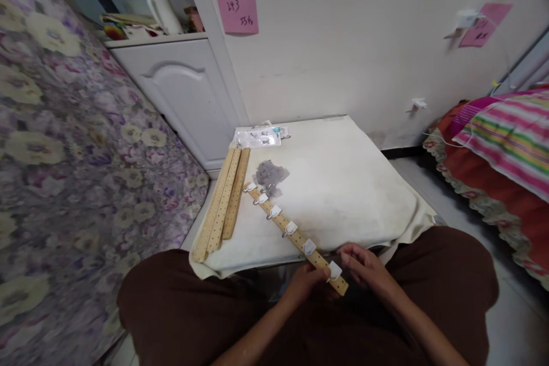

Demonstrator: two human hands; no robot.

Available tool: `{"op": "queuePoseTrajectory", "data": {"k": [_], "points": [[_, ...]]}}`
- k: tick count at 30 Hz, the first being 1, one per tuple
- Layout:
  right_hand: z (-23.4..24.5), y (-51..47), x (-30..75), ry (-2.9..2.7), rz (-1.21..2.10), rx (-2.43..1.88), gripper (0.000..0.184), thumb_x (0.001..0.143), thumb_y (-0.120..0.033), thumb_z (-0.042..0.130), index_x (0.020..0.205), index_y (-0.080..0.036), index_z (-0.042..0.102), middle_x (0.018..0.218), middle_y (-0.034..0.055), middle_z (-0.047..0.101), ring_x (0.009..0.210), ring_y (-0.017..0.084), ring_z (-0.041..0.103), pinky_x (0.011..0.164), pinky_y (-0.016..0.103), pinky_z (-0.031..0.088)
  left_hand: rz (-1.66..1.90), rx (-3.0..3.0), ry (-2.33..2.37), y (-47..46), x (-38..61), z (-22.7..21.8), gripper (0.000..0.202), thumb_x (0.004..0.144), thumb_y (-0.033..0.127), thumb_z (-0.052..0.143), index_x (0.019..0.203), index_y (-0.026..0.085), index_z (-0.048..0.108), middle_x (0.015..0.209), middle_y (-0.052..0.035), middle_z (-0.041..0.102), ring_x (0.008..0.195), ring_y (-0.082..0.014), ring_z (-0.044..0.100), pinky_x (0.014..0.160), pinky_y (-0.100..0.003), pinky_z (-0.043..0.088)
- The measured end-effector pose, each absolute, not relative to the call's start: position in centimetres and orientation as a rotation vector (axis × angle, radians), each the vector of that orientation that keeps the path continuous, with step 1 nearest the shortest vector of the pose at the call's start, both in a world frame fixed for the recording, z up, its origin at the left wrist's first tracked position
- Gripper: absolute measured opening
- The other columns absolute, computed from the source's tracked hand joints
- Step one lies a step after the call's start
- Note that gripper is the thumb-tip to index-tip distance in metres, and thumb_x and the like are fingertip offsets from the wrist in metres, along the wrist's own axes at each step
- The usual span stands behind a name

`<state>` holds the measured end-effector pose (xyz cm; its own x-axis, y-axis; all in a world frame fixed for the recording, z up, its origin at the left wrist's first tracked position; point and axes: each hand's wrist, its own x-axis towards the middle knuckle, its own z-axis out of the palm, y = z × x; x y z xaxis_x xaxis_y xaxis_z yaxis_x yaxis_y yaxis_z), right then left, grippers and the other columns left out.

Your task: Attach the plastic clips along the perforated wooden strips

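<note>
A long, narrow wooden strip with holes [281,220] slants from the tabletop toward my lap. Several white tabs with small metal rings [290,229] sit in a row along it. My left hand [306,281] is closed around the strip near its lower end, beside the lowest white tab [334,270]. Just right of that end is my right hand [366,267], its fingers loosely bent and apart, and I see nothing in them. Grey, translucent crumpled pieces [269,176] lie in a small heap by the strip's far end.
More perforated wooden strips [223,200] lie along the left side of the cloth-covered table [343,183]. A clear plastic package [258,136] rests at the back left. A floral curtain [86,154] hangs at left, a white cabinet [175,91] behind, and a bed [506,143] at right.
</note>
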<state>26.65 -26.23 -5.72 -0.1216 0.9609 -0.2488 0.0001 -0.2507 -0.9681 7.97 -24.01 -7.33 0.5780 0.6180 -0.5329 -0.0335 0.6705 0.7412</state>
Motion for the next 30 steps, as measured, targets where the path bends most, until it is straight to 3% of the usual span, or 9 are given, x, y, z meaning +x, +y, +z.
{"op": "queuePoseTrajectory", "data": {"k": [3,8,13,22,30], "points": [[-6.0,-27.4,26.8,-1.170,1.604,-1.351,0.042,0.079,-0.058,0.054,0.087,-0.017,0.055,0.071,-0.0022,0.057,0.041,0.004,0.044,0.034,0.016,0.031,0.437,0.749,0.890,-24.0,7.9,-7.2,0.057,0.057,0.054,0.073,0.096,0.013,0.064,0.078,-0.0075,0.071,0.069,-0.0224,0.066,0.068,-0.033,0.048],[-6.5,-28.6,26.2,-1.099,1.762,-1.322,0.042,0.074,-0.057,0.062,0.083,-0.017,0.054,0.060,-0.0054,0.055,0.041,0.006,0.051,0.038,0.016,0.040,0.439,0.740,0.889,-23.9,7.7,-6.9,0.056,0.058,0.053,0.073,0.096,0.013,0.063,0.078,-0.0068,0.070,0.065,-0.0202,0.065,0.067,-0.033,0.047],[-6.6,-28.5,25.7,-0.985,1.830,-1.283,0.042,0.065,-0.053,0.072,0.078,-0.017,0.053,0.061,-0.0056,0.056,0.042,0.005,0.052,0.039,0.016,0.040,0.443,0.730,0.867,-23.9,7.6,-6.8,0.057,0.057,0.053,0.074,0.095,0.012,0.063,0.079,-0.0074,0.070,0.063,-0.0185,0.064,0.066,-0.032,0.046],[-6.5,-28.7,25.2,-0.899,1.828,-1.249,0.041,0.064,-0.050,0.075,0.079,-0.015,0.058,0.061,-0.0038,0.058,0.043,0.005,0.049,0.041,0.016,0.040,0.451,0.728,0.809,-24.0,6.9,-6.5,0.056,0.055,0.049,0.076,0.095,0.010,0.065,0.080,-0.0077,0.068,0.064,-0.0177,0.064,0.065,-0.030,0.046],[-6.1,-28.6,25.3,-0.931,1.805,-1.223,0.039,0.065,-0.048,0.074,0.077,-0.015,0.058,0.063,-0.0031,0.058,0.042,0.003,0.047,0.041,0.016,0.038,0.516,0.763,0.735,-24.2,6.0,-6.5,0.055,0.052,0.046,0.081,0.090,0.010,0.068,0.081,-0.0080,0.065,0.076,-0.0197,0.061,0.072,-0.035,0.049]]}}
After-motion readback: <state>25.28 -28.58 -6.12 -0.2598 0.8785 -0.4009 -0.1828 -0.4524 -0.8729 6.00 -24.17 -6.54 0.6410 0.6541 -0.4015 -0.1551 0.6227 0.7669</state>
